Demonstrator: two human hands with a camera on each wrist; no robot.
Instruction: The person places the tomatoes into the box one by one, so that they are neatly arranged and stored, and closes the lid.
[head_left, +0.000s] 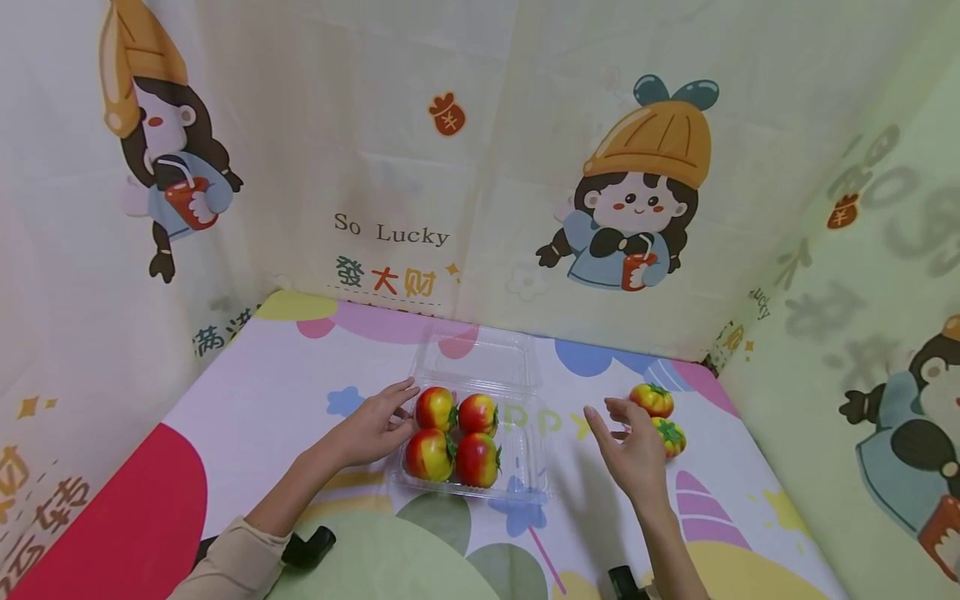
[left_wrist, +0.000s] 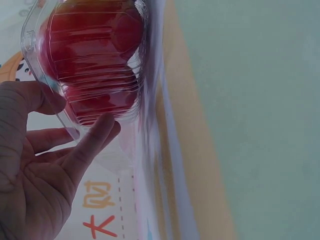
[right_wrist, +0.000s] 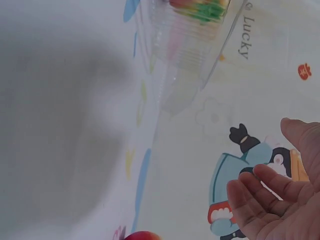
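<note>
A clear plastic clamshell box [head_left: 527, 454] lies on the table with its lid [head_left: 495, 360] folded back. Several red-and-yellow fruits [head_left: 477, 460] with green leafy tops fill its left half; its right half holds none. My left hand [head_left: 372, 425] is at the box's left side, and in the left wrist view its thumb and fingers pinch the rim. My right hand [head_left: 632, 450] hovers right of the box, fingers loosely bent, holding nothing. Just beyond it sit two ribbed fruits, a yellow-red one [head_left: 651, 400] and a greener-topped one [head_left: 670, 437], the latter partly hidden by the hand.
A printed cloth [head_left: 360, 350] with coloured shapes covers the table. Pale curtains [head_left: 495, 167] with cartoon figures close off the back and both sides. Black wrist straps [head_left: 309, 548] show at the lower edge.
</note>
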